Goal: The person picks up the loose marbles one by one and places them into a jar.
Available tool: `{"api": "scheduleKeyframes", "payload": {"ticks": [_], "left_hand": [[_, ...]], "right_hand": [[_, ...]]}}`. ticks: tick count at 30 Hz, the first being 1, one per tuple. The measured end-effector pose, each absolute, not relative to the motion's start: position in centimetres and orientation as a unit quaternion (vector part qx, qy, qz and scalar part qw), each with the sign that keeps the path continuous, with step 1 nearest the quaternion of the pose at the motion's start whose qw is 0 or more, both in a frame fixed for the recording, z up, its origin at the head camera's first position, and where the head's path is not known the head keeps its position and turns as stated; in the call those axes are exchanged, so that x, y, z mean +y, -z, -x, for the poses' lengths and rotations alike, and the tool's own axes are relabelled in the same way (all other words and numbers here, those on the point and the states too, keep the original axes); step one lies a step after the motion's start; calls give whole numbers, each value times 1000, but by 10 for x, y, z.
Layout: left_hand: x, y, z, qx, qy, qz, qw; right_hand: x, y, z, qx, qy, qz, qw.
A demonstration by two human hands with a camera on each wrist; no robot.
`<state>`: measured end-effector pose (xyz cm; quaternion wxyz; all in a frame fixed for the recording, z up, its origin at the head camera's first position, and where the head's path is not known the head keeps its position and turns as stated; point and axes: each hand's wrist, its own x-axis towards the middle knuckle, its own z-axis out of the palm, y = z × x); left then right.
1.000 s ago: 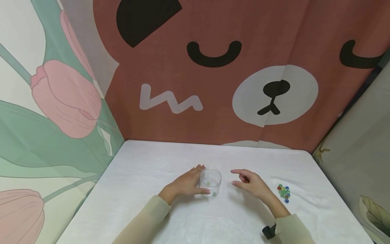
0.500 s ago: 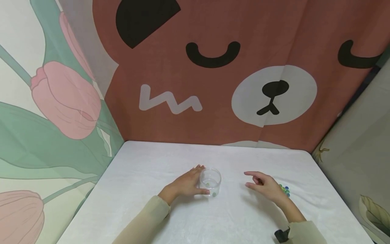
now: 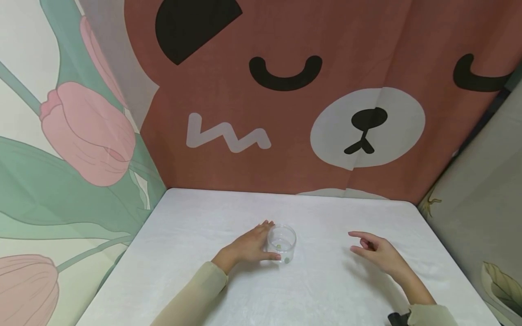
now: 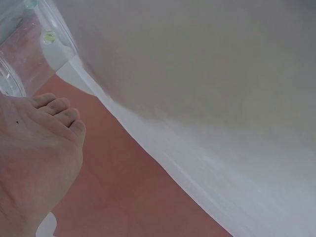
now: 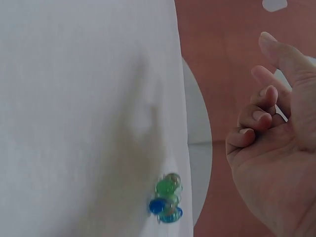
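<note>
In the head view a clear round cup (image 3: pixel 282 236) stands mid-table. My left hand (image 3: pixel 249 244) holds it from its left side, thumb across the near wall and fingers round the far wall. Inside lie a yellowish marble (image 4: pixel 49 37) and a green marble (image 4: pixel 30 4), low in the cup. My right hand (image 3: pixel 380 254) hovers over the right part of the table, holding nothing. Its thumb and index finger stand apart while the other fingers curl in. A small pile of green and blue glass marbles (image 5: pixel 166 200) shows in the right wrist view; in the head view the hand hides it.
A white cloth (image 3: pixel 212 210) covers the table. Behind it hangs a brown curtain (image 3: pixel 228 172) with a bear print, and a tulip-print curtain (image 3: pixel 89 136) stands at the left. A black device (image 3: pixel 397 318) sits at the right wrist.
My right hand has moved right, away from the cup to the marble pile, which it now covers in the head view. The left hand and the cup have stayed put.
</note>
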<state>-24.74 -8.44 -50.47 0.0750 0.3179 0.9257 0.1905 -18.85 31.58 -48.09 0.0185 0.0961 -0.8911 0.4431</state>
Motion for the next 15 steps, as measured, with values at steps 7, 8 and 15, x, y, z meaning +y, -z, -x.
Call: {"api": "scheduleKeyframes", "payload": {"ticks": [7, 8, 15], "left_hand": [[-85, 505, 248, 925, -196, -318, 74], [-85, 505, 248, 925, -197, -318, 74], [-86, 507, 248, 925, -199, -315, 77]], "right_hand": [[340, 485, 186, -900, -430, -70, 26], [343, 487, 185, -900, -431, -69, 25], [366, 493, 183, -897, -436, -66, 28]]}}
